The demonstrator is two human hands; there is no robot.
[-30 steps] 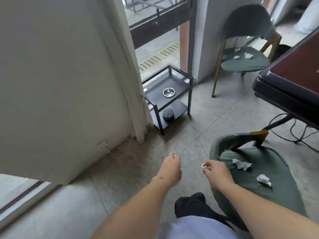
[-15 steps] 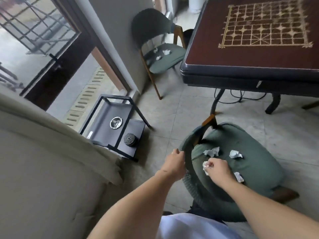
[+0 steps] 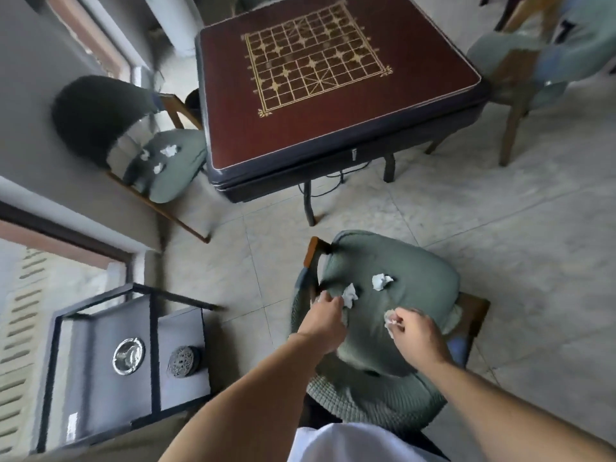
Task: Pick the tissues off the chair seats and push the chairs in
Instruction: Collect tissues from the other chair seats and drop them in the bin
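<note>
Since a second ago our view has swung from the wall and doorway to the counter [image 3: 336, 85] and the near chair [image 3: 393, 315], and both our hands have come over its green seat. Our left hand [image 3: 325, 316] reaches to one tissue [image 3: 350, 295] on the seat; its fingers [image 3: 335, 300] touch the tissue's edge, and a scrap of white shows at the knuckles, though we cannot tell whether they grip anything. Our right hand [image 3: 418, 335] has its fingers [image 3: 398, 323] curled, pinching a wad [image 3: 389, 320] of tissue just above the seat. A second tissue [image 3: 381, 281] lies loose on the cushion, apart from both hands. The far chair [image 3: 133, 141] stands beside the counter's left edge with three more tissues [image 3: 160, 158] on its seat. A third chair [image 3: 533, 61] stands at the counter's right. On the floor to our left a black rack [image 3: 126, 358] holds a metal ashtray [image 3: 128, 356] and a dark round lid [image 3: 182, 361].
</note>
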